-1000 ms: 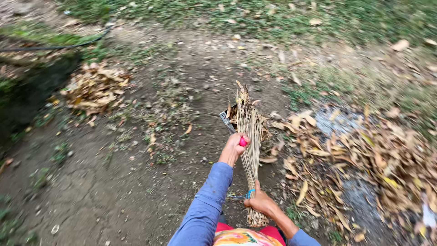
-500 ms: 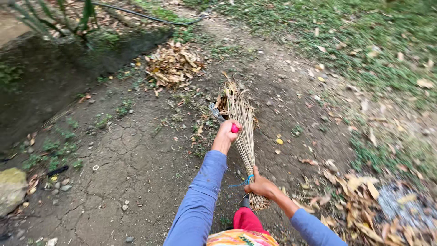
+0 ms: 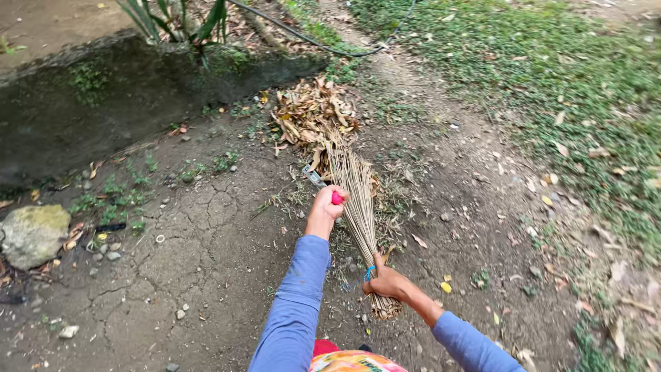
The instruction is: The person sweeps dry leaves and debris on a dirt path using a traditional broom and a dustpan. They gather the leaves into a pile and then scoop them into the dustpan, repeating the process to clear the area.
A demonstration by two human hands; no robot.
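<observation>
Left hand (image 3: 323,207) closed on red-handled tool (image 3: 322,184); right hand (image 3: 387,282) closed on base of broom (image 3: 357,207). Broom tips resting on dirt ground (image 3: 206,275), touching leaf pile (image 3: 313,114). Rock (image 3: 33,234) well apart, left.

The view has swung left: the leaf pile (image 3: 315,114) that sat far off to the left of the hands is now just beyond the broom tips (image 3: 341,155). The big scatter of leaves to the right of the right hand (image 3: 387,282) is gone from sight. A mossy stone (image 3: 33,234) and a spiky plant (image 3: 175,21) have come in, left of the left hand (image 3: 326,205).
</observation>
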